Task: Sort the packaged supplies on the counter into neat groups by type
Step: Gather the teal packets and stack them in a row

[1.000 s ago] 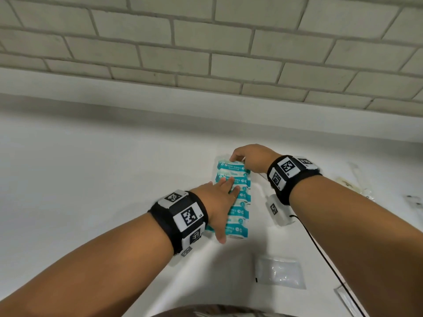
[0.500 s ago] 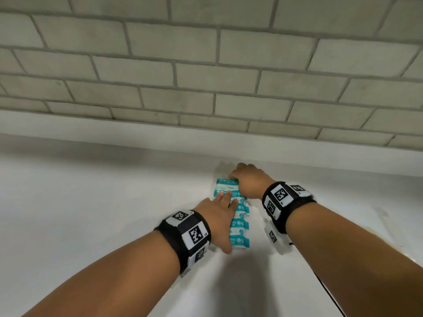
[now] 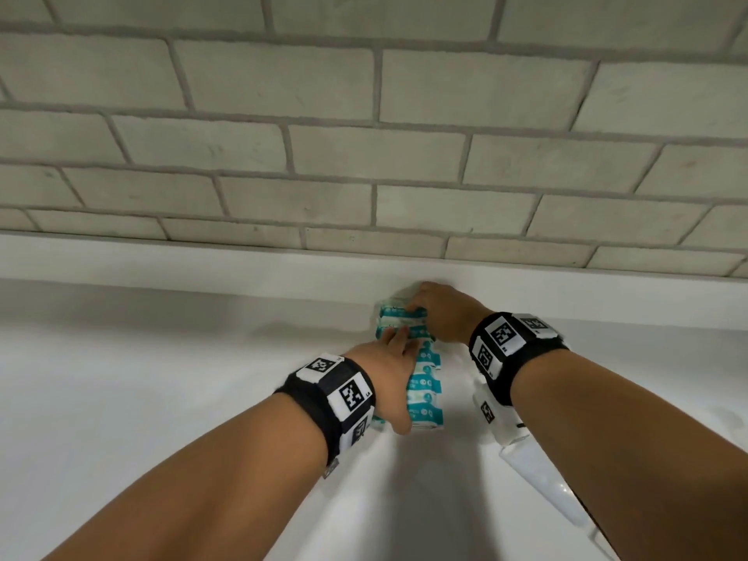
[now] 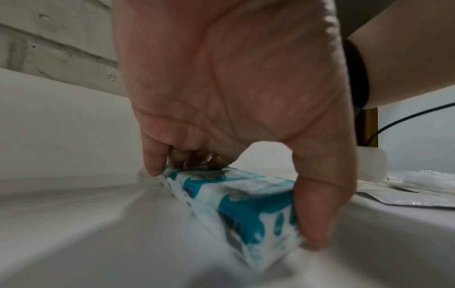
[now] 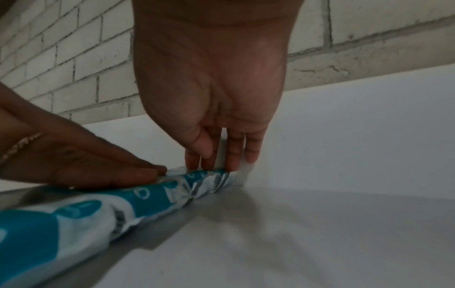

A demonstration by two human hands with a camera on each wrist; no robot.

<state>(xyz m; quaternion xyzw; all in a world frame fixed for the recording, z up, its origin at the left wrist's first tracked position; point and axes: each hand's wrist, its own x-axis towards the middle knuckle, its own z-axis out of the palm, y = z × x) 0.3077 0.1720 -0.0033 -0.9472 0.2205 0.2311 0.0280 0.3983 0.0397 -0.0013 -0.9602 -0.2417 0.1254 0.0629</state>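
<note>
A row of teal-and-white packets [image 3: 426,382] lies end to end on the white counter [image 3: 162,398], its far end close to the back ledge. My left hand [image 3: 398,378] lies flat along the row's left side, fingers straight on top and thumb at the near end. In the left wrist view the fingers [image 4: 152,165] press the far part of the packets [image 4: 246,202] and the thumb rests beside them. My right hand [image 3: 429,313] points down at the far end. Its fingertips [image 5: 231,165] touch the end of the packets [image 5: 147,194].
A brick wall [image 3: 364,155] rises behind a white ledge [image 3: 202,269] at the back of the counter. Clear plastic packets [image 4: 418,194] lie to the right, one showing under my right forearm [image 3: 538,487]. A black cable [image 4: 406,118] runs at right.
Both hands have slid the row of packets away from me toward the back ledge. The view has tilted up, so the loose clear packets in front have dropped out of sight.
</note>
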